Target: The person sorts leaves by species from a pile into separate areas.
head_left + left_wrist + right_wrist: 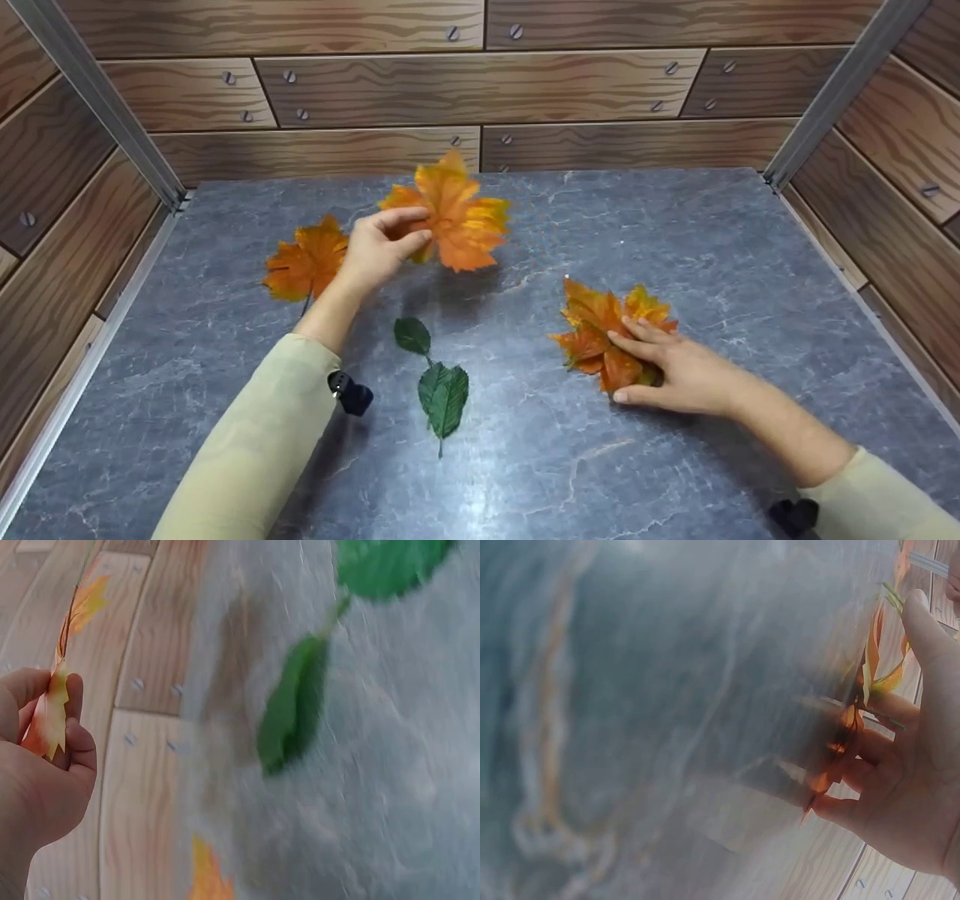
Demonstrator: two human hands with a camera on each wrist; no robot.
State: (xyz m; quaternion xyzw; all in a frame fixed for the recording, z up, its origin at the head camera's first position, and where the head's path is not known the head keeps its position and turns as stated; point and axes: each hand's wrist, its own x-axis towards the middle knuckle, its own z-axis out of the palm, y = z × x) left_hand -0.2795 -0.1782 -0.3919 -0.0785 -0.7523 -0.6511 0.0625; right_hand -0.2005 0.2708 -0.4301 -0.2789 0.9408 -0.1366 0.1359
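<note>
Two orange leaves (457, 217) appeared at left and upper centre; one orange cluster (585, 349), leaves uncountable, lay right. One green sprig (448, 401) and two hands (377, 246) were visible.

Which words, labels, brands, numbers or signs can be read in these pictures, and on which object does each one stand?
No text can be read in any view.
Raised maple leaf and green leaf sprig: no lettering visible.
Wood-patterned back wall: grain and screw heads, no writing.
Black wrist cameras: too small to tell any marking.
</note>
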